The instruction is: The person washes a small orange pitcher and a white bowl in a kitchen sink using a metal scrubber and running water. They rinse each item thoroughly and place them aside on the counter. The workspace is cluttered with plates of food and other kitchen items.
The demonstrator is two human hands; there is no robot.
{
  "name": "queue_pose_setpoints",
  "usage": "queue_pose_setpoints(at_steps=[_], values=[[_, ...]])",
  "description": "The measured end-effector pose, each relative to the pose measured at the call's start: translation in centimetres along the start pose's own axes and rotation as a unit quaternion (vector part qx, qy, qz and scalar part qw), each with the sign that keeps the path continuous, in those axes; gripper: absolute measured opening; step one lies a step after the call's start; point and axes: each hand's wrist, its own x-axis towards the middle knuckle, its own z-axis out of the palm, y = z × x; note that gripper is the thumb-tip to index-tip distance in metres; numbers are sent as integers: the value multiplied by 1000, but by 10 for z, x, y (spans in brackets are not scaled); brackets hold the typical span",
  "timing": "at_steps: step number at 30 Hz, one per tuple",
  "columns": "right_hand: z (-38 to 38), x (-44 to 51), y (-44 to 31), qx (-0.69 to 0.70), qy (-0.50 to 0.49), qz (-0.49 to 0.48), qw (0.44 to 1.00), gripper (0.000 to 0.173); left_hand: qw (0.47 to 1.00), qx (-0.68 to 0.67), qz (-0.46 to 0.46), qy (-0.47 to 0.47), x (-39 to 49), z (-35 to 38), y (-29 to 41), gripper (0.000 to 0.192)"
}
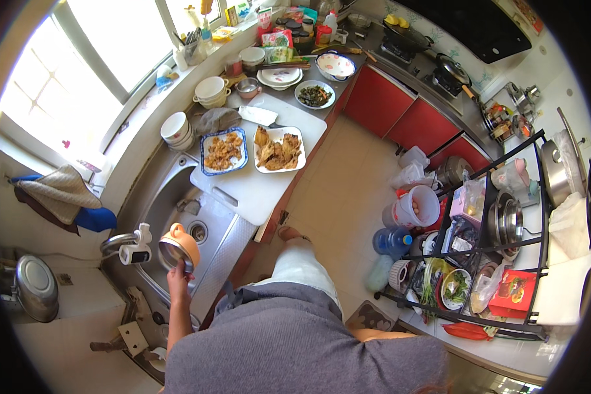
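My left hand (180,279) grips the rim of an orange bowl with a steel lining (183,245). The bowl is tipped on its side above the stainless-steel sink (216,248), and its looped handle points away from me. Beside it stands a faucet with a white attachment (137,248). A wet grey rag or scrap (189,207) lies in the basin near the drain (198,231). My right hand is out of view; only a bit of that arm shows at my side.
A white cutting board (256,202) overlaps the sink's edge, bearing a blue-rimmed dish of fried food (223,151), a white dish of browned meat (279,149) and a cleaver (258,115). Stacked bowls (176,129) stand by the window. At right is a black rack (477,246).
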Motion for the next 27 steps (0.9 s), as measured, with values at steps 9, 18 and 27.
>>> queue_pose_setpoints(at_steps=[9,18,27], values=[[5,3,2,-28,-14,-14,999,35,999,28,-16,-13,-13,5,-5,33],[53,47,-107,-107,-80,-133,982,35,1000,-6,-23,-2,-20,20,-10,32],[118,66,-223,-176,-157,-245,940,35,997,-66,-48,-3,-10,28,-10,31]])
